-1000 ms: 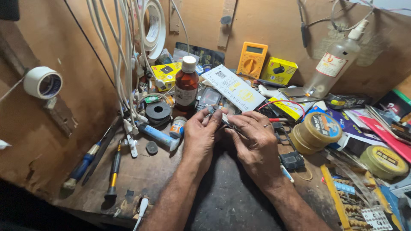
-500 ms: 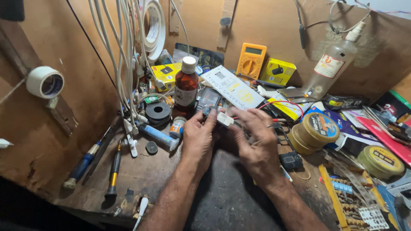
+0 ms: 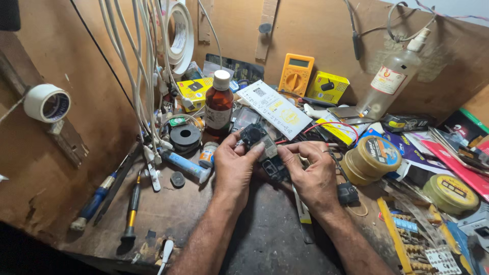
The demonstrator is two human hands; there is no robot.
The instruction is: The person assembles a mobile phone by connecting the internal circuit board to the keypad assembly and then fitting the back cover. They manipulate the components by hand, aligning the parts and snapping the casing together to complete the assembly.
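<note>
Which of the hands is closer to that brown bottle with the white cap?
The left hand. It sits just below and to the right of the brown bottle, apart from it. The right hand is farther off to the right, across the small dark part both hands hold.

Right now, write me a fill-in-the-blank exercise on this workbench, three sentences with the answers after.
1. The left hand and right hand together hold a small black ____ part over the bench.
2. The brown bottle behind the hands has a ____ cap.
3. The multimeter leaning on the back wall is ____ in colour.

Missing words: electronic; white; yellow
</note>
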